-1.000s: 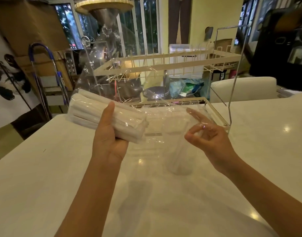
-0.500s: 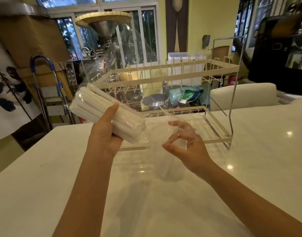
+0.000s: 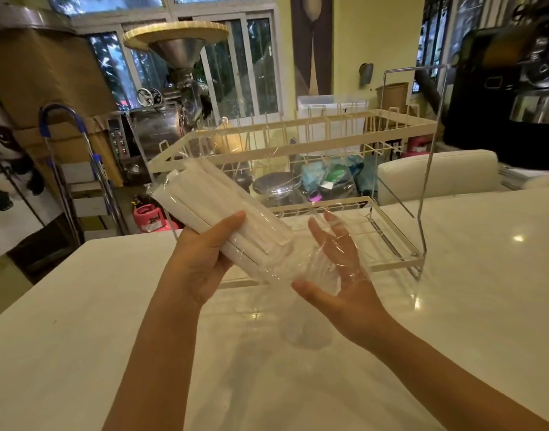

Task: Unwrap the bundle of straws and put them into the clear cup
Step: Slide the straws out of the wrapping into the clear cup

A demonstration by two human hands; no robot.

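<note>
Right hand (image 3: 338, 275) opened behind blurry wrap (image 3: 301, 262).

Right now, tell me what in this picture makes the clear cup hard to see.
Head view: the clear cup is nearly invisible against the glossy white table, which carries lamp glare spots; crinkled wrap around the straw bundle adds streaky highlights over the right hand; wide-angle distortion bends the dish rack.
</note>
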